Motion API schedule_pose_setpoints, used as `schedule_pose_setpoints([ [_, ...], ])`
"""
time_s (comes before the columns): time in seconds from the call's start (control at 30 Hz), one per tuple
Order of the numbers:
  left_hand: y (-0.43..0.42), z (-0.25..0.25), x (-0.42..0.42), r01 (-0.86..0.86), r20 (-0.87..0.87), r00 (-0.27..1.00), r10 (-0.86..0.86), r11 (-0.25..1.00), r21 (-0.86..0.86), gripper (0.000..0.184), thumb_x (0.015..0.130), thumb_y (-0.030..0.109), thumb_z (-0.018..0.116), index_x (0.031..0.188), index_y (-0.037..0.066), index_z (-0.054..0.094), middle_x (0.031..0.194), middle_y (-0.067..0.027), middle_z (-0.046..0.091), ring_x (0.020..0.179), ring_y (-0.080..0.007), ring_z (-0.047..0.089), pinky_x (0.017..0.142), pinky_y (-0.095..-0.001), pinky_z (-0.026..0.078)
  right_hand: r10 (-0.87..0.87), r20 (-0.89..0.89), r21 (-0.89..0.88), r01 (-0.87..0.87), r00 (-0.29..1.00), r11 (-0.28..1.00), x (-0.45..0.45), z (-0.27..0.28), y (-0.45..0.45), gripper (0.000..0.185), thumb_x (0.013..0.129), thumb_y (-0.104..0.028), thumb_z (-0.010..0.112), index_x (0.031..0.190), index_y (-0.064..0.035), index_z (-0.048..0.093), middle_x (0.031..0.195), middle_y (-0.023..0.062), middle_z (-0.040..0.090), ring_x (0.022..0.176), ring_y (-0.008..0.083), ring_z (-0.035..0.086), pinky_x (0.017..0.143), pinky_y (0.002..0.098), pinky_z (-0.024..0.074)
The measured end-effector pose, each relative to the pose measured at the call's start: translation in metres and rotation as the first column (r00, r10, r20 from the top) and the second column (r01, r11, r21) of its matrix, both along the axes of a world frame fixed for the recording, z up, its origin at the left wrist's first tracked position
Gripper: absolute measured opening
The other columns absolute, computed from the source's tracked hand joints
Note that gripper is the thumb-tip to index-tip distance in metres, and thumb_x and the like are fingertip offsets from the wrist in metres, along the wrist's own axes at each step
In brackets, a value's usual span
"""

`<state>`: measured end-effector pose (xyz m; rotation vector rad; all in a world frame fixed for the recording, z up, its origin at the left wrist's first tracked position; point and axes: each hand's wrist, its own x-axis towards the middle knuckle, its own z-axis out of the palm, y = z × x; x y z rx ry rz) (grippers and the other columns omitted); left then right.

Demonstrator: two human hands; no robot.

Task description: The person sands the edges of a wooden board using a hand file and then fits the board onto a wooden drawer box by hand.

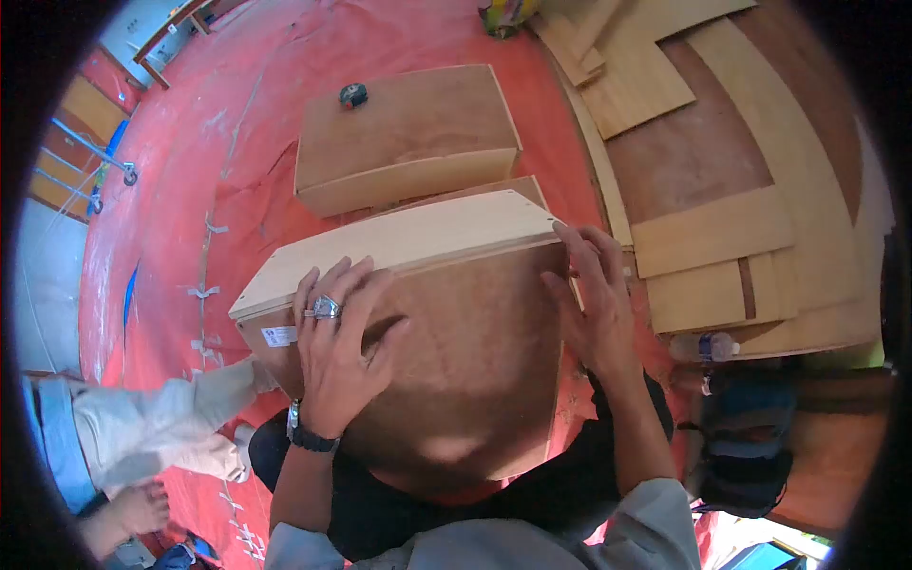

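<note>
A wooden box (pixel 456 351) with a brown face stands between my knees, a pale wood strip (pixel 399 237) along its upper edge. On the left part of the brown face and strip rests my left hand (pixel 344 347), wearing a ring and a wristwatch, its fingers apart. My right hand (pixel 598 304) touches the box's right upper corner with spread, bent fingers. A small white label (pixel 279 336) shows beside my left fingers. Neither hand is closed around anything visible.
Beyond stands another wooden box (pixel 408 142) with a round dark object (pixel 352 95) on top. Wood panels (pixel 712 228) and a plastic bottle (pixel 705 347) lie right. A person's hand (pixel 142 507) and legs are at left. Red sheeting (pixel 256 123) covers the floor.
</note>
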<state>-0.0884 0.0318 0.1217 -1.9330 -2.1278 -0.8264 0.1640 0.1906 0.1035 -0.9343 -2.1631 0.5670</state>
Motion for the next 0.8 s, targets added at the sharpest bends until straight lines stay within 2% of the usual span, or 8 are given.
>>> schedule_pose_setpoints([
  [0.1,-0.001,0.002,-0.002,0.007,0.002,1.000,-0.007,1.000,-0.020,0.051,0.080,0.021,0.082,0.127,0.010,0.066,0.133,-0.0127,0.064,0.129,-0.0360,0.057,0.117,-0.0563,0.034,-0.036,0.065,0.163,0.025,0.997,0.986,-0.004,-0.006,-0.002,0.048,0.090,-0.005,0.074,0.136,-0.0079,0.058,0.133,0.0173,0.055,0.114,0.0377,0.063,0.092,0.0420,0.0560],
  [0.2,0.001,0.001,0.000,-0.001,0.004,1.000,0.002,1.000,-0.016,0.052,0.079,0.022,0.082,0.127,0.009,0.065,0.134,-0.0129,0.063,0.130,-0.0366,0.056,0.117,-0.0571,0.033,-0.014,0.071,0.212,-0.002,0.997,0.977,-0.006,-0.008,0.001,0.045,0.090,-0.004,0.073,0.132,-0.0067,0.059,0.132,0.0179,0.055,0.114,0.0373,0.063,0.092,0.0419,0.0558],
  [0.4,0.001,0.003,0.002,-0.003,-0.002,1.000,0.003,1.000,-0.009,0.051,0.081,0.026,0.082,0.126,0.009,0.063,0.133,-0.0143,0.064,0.130,-0.0387,0.057,0.118,-0.0588,0.032,-0.003,0.026,0.088,0.001,1.000,0.996,-0.005,-0.008,0.005,0.039,0.090,-0.002,0.072,0.127,-0.0038,0.060,0.130,0.0184,0.057,0.114,0.0376,0.063,0.093,0.0410,0.0555],
  [0.5,0.002,0.003,0.001,0.004,0.003,1.000,-0.003,1.000,-0.014,0.048,0.083,0.026,0.081,0.124,0.008,0.063,0.133,-0.0145,0.064,0.130,-0.0392,0.057,0.118,-0.0593,0.031,0.000,0.008,0.125,-0.001,1.000,0.992,-0.004,-0.010,0.007,0.038,0.090,-0.001,0.072,0.127,-0.0040,0.060,0.129,0.0187,0.057,0.112,0.0364,0.064,0.093,0.0407,0.0554],
  [0.6,0.001,0.005,0.001,0.003,-0.011,1.000,-0.003,1.000,-0.022,0.047,0.083,0.026,0.080,0.122,0.008,0.063,0.134,-0.0143,0.064,0.130,-0.0393,0.057,0.118,-0.0593,0.031,0.005,-0.072,0.058,-0.001,0.997,0.998,-0.007,-0.010,0.005,0.034,0.092,0.000,0.070,0.124,-0.0032,0.061,0.125,0.0183,0.059,0.110,0.0354,0.065,0.092,0.0407,0.0554],
  [0.67,0.002,0.006,0.000,0.018,-0.019,1.000,-0.019,1.000,-0.017,0.046,0.083,0.026,0.080,0.122,0.008,0.063,0.134,-0.0139,0.064,0.130,-0.0392,0.057,0.118,-0.0592,0.032,-0.002,-0.053,0.122,0.008,0.999,0.993,-0.007,-0.013,0.009,0.030,0.092,0.000,0.070,0.121,-0.0028,0.063,0.122,0.0172,0.060,0.108,0.0347,0.066,0.092,0.0410,0.0553],
  [0.8,0.005,0.004,-0.003,0.032,0.042,0.999,-0.031,0.999,-0.030,0.041,0.083,0.021,0.079,0.119,0.007,0.064,0.134,-0.0123,0.065,0.129,-0.0387,0.058,0.118,-0.0583,0.032,0.019,-0.089,0.122,-0.008,0.996,0.993,-0.010,-0.011,0.011,0.024,0.092,0.001,0.071,0.115,-0.0021,0.067,0.118,0.0154,0.062,0.106,0.0331,0.067,0.090,0.0410,0.0551],
])
